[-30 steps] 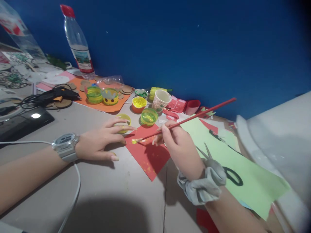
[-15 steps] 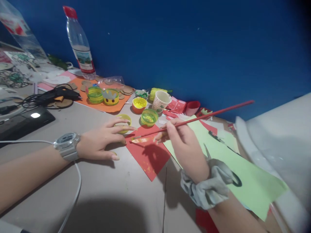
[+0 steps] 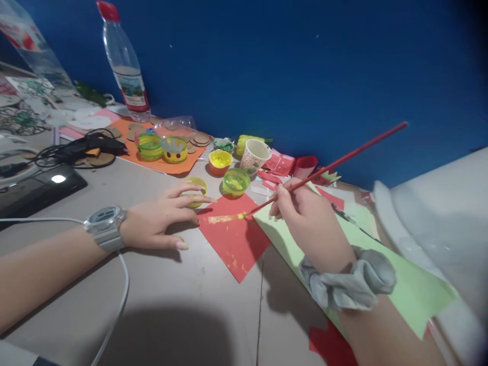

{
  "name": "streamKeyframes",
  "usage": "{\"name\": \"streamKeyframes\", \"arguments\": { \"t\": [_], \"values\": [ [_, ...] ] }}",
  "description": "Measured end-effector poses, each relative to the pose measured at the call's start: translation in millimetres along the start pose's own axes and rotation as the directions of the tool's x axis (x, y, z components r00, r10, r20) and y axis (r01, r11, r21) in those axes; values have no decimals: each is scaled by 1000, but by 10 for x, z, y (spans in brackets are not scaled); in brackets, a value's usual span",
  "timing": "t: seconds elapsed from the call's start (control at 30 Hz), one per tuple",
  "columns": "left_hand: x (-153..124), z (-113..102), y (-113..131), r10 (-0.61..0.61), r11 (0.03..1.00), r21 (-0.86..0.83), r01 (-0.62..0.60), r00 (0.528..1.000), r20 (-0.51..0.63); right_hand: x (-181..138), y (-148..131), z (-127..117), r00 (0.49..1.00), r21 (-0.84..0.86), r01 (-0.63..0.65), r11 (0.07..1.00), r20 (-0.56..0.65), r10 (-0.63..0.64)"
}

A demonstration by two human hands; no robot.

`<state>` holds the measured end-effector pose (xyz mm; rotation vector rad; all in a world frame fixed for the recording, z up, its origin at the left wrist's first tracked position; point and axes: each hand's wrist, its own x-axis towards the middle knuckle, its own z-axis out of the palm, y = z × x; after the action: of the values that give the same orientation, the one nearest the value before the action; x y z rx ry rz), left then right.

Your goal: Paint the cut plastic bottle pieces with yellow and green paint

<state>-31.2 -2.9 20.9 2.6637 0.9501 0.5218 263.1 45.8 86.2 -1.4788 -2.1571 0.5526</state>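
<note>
My right hand pinches a long red paintbrush, its handle slanting up to the right. The yellow bristle tip rests at the right end of a pale yellow painted strip on a square of red paper. Spread flat on the table, my left hand has its fingertips at the paper's left corner. Partly behind those fingers is a yellow ring. Just behind the paper stand a green-rimmed clear cup with yellow in it and an orange cup of yellow paint.
Light green paper lies under my right forearm. A patterned paper cup and red scraps stand by the blue wall. Two yellow-green cups sit on orange paper. Further left are a water bottle, a glue gun and cables.
My right hand has moved right, drawing the brush tip from the strip's left end to its right end. My left hand stays in place.
</note>
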Motion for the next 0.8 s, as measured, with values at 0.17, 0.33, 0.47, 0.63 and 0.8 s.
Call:
{"name": "streamKeyframes", "arguments": {
  "t": [0.17,0.33,0.47,0.63,0.8],
  "values": [
    [-19,0,-9,-23,1000,11,22,999,24,50,47,-108,1000,165,3,986,17,-6],
    [-18,-8,3,-21,1000,12,21,1000,16,17,-2,-108,976,595,-123,794,217,-12],
    [-10,-10,10,-10,1000,15,10,1000,14,18,3,26,962,703,-182,688,273,-25],
    [-9,-8,6,-8,1000,15,8,1000,12,56,29,181,937,664,-245,706,350,-5],
    [-15,4,2,-12,1000,11,12,1000,-4,97,62,150,947,536,-244,808,310,80]
  ]
}}
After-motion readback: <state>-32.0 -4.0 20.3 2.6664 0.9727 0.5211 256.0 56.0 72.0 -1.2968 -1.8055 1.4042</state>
